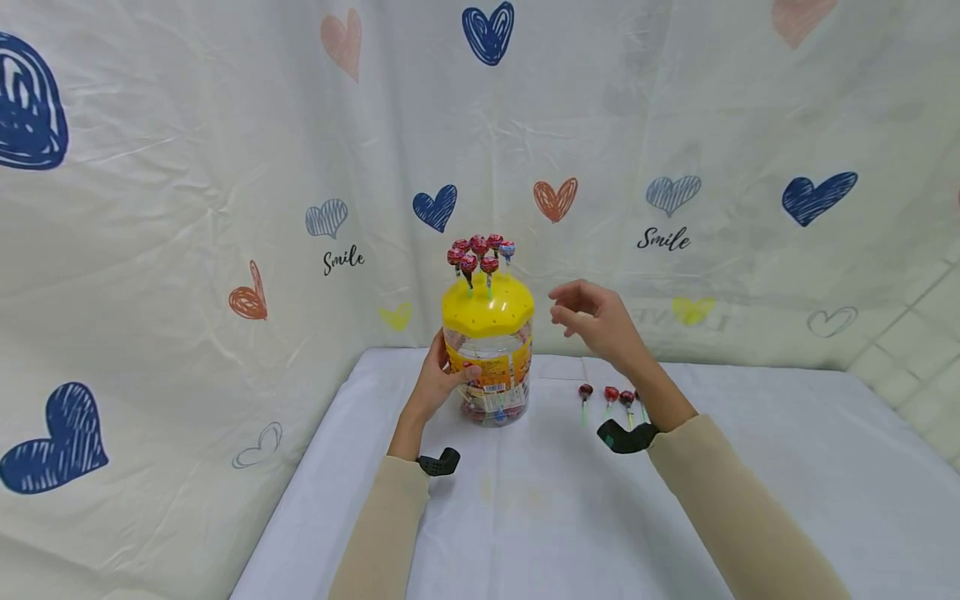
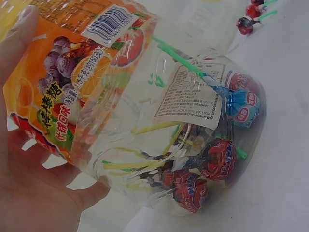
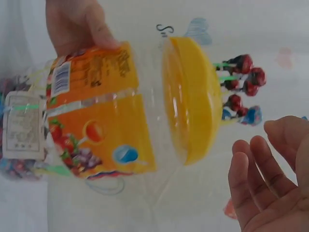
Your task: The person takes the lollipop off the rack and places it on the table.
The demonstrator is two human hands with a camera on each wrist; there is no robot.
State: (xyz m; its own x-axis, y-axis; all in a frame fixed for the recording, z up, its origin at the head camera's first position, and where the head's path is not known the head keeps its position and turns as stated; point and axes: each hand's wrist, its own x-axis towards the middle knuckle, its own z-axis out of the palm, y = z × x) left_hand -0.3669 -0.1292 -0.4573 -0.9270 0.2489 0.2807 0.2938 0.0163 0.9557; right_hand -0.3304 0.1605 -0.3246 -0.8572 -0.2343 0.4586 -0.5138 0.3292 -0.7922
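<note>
Step in hand, as I read it: planting lollipops in the lid holes. Left hand (image 1: 435, 385) grips the clear jar (image 1: 489, 379) mid-surface, fingers curled round the label. Right hand (image 1: 596, 321) hovers empty just right of the yellow lid (image 1: 487, 305), fingers loosely spread, holding nothing. A cluster of lollipops (image 1: 480, 252) stands upright in the lid's far part.

Next move likely calls for dropping to the loose lollipops (image 1: 609, 395) lying on the surface (image 1: 787, 467) right of the jar, partly hidden by the right wrist, and pinching one stick.

Heart-print cloth (image 1: 225, 208) hangs behind. Nothing blocks the reach; planted sticks crowd the far holes.
</note>
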